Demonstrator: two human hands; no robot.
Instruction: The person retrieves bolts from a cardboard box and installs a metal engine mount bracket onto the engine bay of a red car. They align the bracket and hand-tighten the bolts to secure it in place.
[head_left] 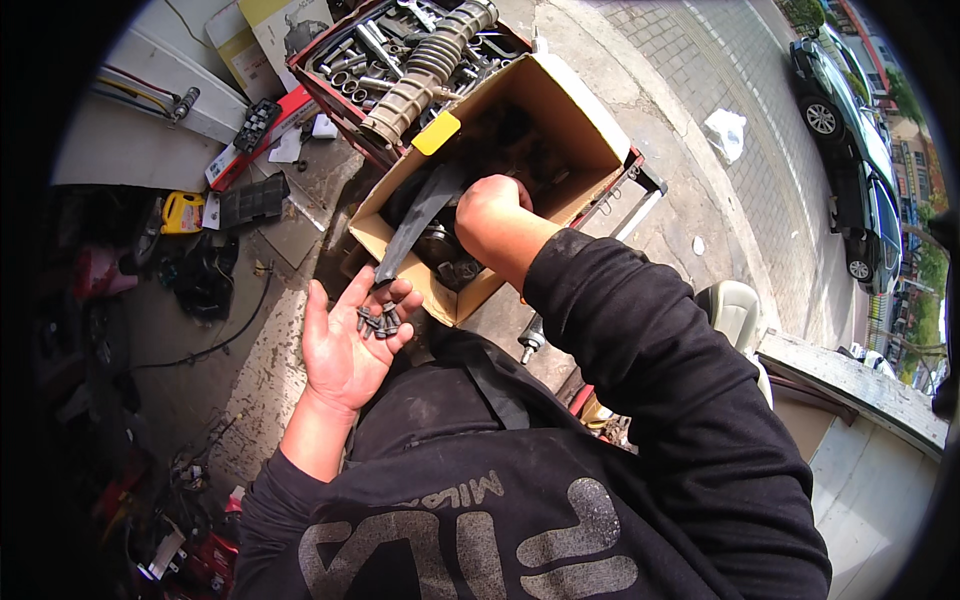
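Seen from above: L hand [345,345], ctr-left of frame, was palm up and unclenched, fingers slightly curled, w/ a small pile of dark bolts [378,322] lying on them; they overlapped, so the count was hard to make out. R hand [492,215], upper ctr, reached down into a cardboard box [575,120]; its fingertips were hidden, so can't tell if it gripped anything. Dark parts [440,243] inside the box were mostly lost in shadow. A black strip [415,225] hung over the box's near-left edge, its end by the L fingertips; contact unclear. Top ctr: tool tray [325,108], cut off by the frame, w/ a ribbed hose [430,70] across it, partly covering the tools [352,85].
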